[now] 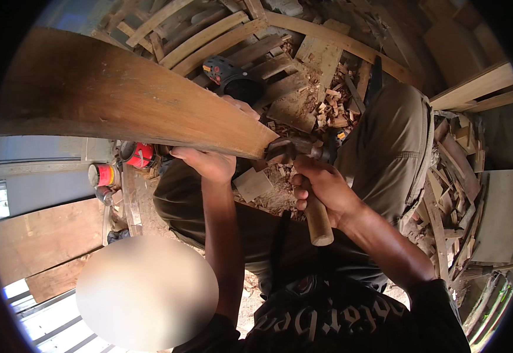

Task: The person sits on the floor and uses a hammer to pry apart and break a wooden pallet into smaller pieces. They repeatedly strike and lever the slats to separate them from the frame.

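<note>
A long wooden plank (133,94) reaches from the upper left toward the middle, its near end just in front of me. My left hand (212,165) grips it close to that end, with the thumb side along the lower edge and fingertips showing past the upper edge. In my right hand (330,191) is a hammer, its wooden handle (319,226) pointing down toward me. The metal hammer head (286,151) lies right at the plank's end; whether it touches the wood I cannot tell. The fingers are wrapped round the handle just below the head.
Wood chips (339,116) and offcuts litter the ground between my legs. Beyond the plank lies a dark perforated clog (227,72) near wooden slats (221,44). Red cans (137,154) stand at the left. Scrap wood (459,156) is heaped at the right. A blurred patch covers the lower left.
</note>
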Demonstrator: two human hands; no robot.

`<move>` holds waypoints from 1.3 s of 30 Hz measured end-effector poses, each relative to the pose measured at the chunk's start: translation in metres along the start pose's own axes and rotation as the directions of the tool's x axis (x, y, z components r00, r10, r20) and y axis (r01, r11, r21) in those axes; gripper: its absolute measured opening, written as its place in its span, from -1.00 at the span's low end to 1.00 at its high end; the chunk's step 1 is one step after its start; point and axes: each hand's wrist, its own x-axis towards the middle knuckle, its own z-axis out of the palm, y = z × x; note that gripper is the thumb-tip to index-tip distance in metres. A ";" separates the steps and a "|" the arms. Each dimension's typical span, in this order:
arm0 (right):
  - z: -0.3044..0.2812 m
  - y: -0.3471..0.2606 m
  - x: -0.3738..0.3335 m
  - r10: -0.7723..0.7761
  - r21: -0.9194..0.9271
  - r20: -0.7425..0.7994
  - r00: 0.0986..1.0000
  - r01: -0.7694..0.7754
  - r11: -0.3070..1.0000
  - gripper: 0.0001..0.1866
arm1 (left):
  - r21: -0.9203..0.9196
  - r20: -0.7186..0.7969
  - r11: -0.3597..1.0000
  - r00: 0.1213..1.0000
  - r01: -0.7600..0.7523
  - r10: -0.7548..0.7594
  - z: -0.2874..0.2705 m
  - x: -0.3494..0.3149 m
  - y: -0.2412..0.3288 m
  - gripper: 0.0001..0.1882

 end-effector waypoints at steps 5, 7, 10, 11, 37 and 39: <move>0.005 0.010 -0.007 -0.017 -0.080 -0.005 1.000 0.017 0.997 -0.89 | -0.052 0.057 0.999 0.998 -0.012 0.015 -0.008 -0.002 0.000 0.17; 0.007 0.010 -0.013 -0.006 -0.159 0.047 0.999 0.014 0.987 -0.89 | -0.087 0.058 0.996 0.998 -0.001 0.006 -0.010 0.002 -0.004 0.18; 0.023 0.012 -0.034 0.048 -0.254 0.263 0.963 0.022 0.967 -0.87 | -0.116 0.063 0.992 0.997 0.053 -0.046 -0.013 0.012 -0.009 0.20; 0.039 0.018 -0.042 0.051 -0.243 0.363 0.930 0.041 0.969 -0.85 | -0.136 0.084 0.986 0.993 0.092 -0.082 -0.015 0.013 -0.009 0.20; -0.009 0.028 0.093 -0.573 -0.487 0.231 0.787 0.603 0.632 -0.82 | -0.028 -0.345 0.999 0.939 -0.019 0.008 -0.102 -0.008 0.041 0.04; 0.005 0.025 0.103 -0.565 -0.485 0.250 0.786 0.607 0.630 -0.82 | -0.014 -0.426 0.999 0.904 -0.044 0.034 -0.100 -0.010 0.041 0.05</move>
